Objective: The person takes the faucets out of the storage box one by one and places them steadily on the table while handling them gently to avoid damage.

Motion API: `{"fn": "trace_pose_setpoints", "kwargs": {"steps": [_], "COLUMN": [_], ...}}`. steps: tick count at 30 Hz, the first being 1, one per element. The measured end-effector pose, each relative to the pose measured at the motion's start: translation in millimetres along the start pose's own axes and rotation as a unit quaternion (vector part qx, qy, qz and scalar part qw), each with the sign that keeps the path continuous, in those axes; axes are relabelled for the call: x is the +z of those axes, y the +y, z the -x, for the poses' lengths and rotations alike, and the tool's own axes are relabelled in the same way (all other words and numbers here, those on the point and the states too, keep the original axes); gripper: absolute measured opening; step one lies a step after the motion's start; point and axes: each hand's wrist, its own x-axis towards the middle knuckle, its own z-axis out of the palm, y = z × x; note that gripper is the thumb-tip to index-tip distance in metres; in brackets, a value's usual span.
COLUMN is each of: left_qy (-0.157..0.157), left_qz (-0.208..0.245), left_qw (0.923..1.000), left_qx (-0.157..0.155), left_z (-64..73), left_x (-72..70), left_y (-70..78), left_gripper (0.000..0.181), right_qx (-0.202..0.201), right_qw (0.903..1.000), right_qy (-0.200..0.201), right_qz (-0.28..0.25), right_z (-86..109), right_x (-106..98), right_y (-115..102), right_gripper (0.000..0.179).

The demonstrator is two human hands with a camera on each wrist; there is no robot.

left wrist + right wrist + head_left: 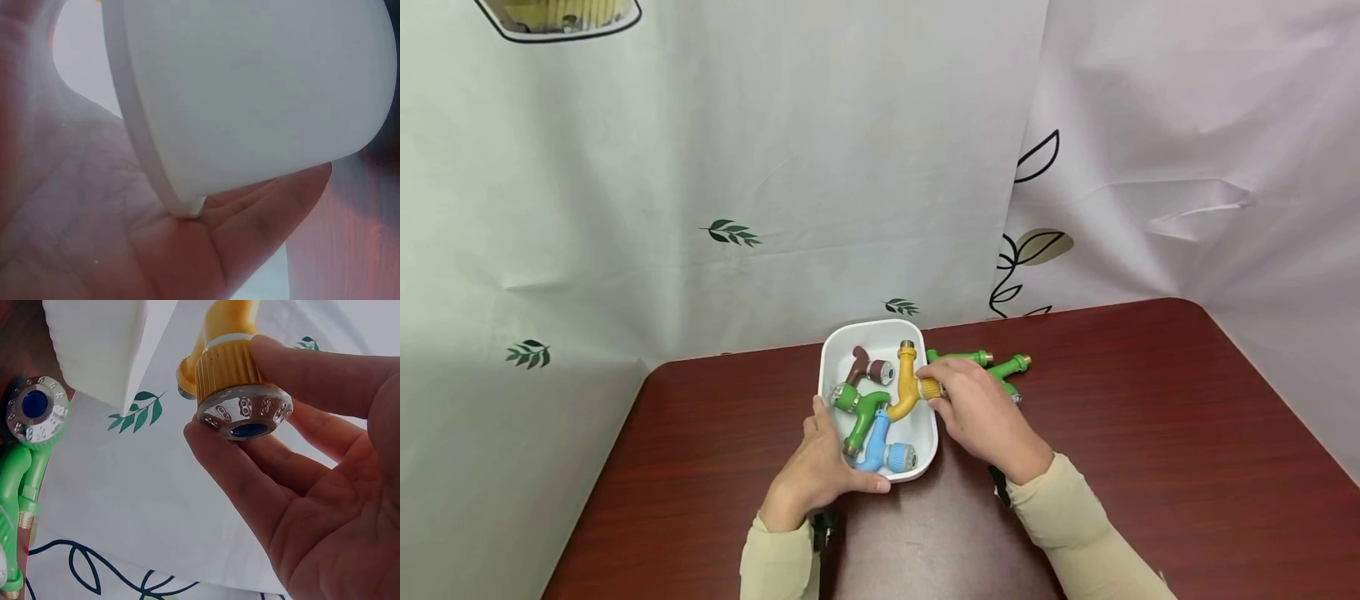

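A white tub (831,354) sits near the back edge of a dark red table (1150,433). Inside it lie a brown tap (867,367), a green tap (859,408), a blue tap (880,446) and a yellow tap (907,385). The right hand (981,412) pinches the knob end of the yellow tap over the tub's right side. The left hand (816,471) holds the tub at its front left corner, thumb on the rim. Two more green taps (992,364) lie on the table just right of the tub, partly behind the right hand.
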Motion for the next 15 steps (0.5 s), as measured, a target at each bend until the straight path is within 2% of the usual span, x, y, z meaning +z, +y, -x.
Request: {"fn": "trace_pose_setpoints", "kwargs": {"steps": [6,15], "left_qy": [-0.002,0.000], "left_qz": [0.000,0.003], "left_qw": [1.0000,1.0000], "left_qx": [-0.003,-0.003], "left_z": [-0.9,-0.6], "left_x": [-0.5,0.0], "left_y": [0.6,0.3], "left_gripper": [0.159,0.160], "right_qx": [0.023,0.025], "right_qw": [0.9997,0.9995], "right_qy": [-0.001,0.018], "right_qz": [-0.006,0.003], "right_z": [2.3,5.5], "right_x": [-3.4,-10.2], "right_y": [3.1,11.5], "right_gripper": [0.034,0.035]}}
